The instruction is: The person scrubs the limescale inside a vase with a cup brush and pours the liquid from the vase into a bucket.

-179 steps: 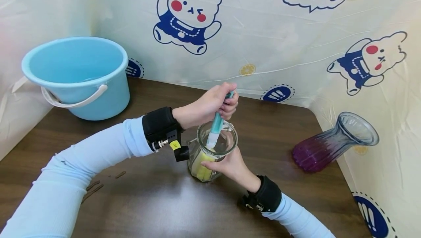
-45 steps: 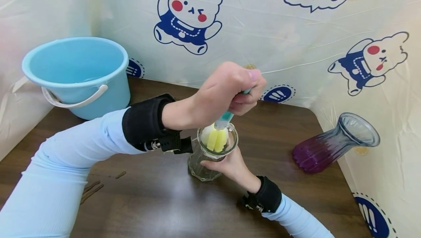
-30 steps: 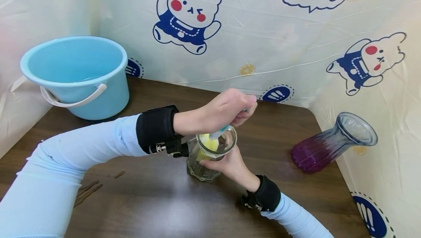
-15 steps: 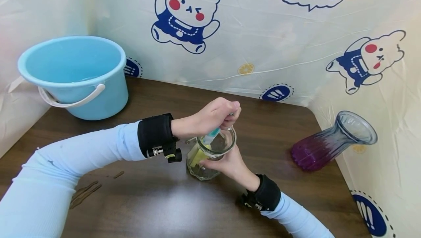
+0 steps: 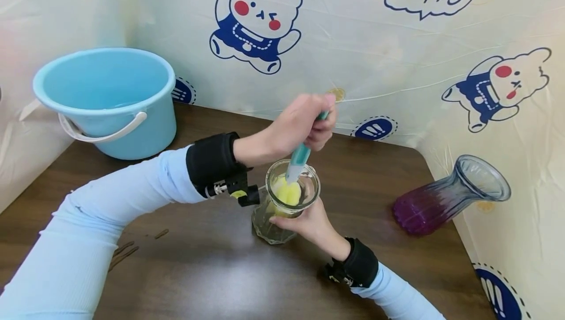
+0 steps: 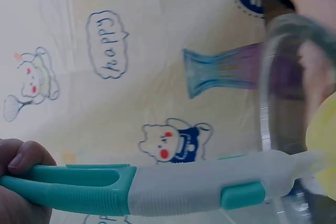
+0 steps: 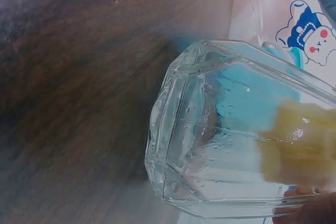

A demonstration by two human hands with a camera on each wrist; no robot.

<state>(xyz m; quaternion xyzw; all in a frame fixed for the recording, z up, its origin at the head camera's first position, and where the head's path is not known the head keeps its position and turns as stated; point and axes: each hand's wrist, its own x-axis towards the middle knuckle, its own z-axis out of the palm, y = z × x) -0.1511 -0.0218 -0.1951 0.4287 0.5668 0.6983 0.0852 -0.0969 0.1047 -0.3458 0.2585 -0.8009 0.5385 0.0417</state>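
Observation:
My left hand (image 5: 300, 126) grips the teal and white handle of a bottle brush (image 5: 298, 159), tilted over a clear glass jar (image 5: 271, 226). The brush's yellow sponge head (image 5: 287, 193) is inside the jar, up near the mouth. In the left wrist view the handle (image 6: 178, 190) runs across, with curled fingers (image 6: 31, 156) at its end. My right hand (image 5: 311, 224) holds the jar's side, thumb toward me. The right wrist view shows the jar's faceted base (image 7: 173, 145), wet glass and the blurred sponge (image 7: 299, 145).
A light blue bucket (image 5: 152, 131) with a white handle stands at back left, water inside. A glass vase (image 5: 441, 200) with a purple base is at the right. Wet streaks (image 5: 123, 253) mark the brown table (image 5: 212, 280). A printed sheet (image 5: 353, 40) hangs behind.
The left hand pushes the brush deep into the jar, then lifts it, so the sponge now sits higher near the mouth. The right hand and jar stay in place.

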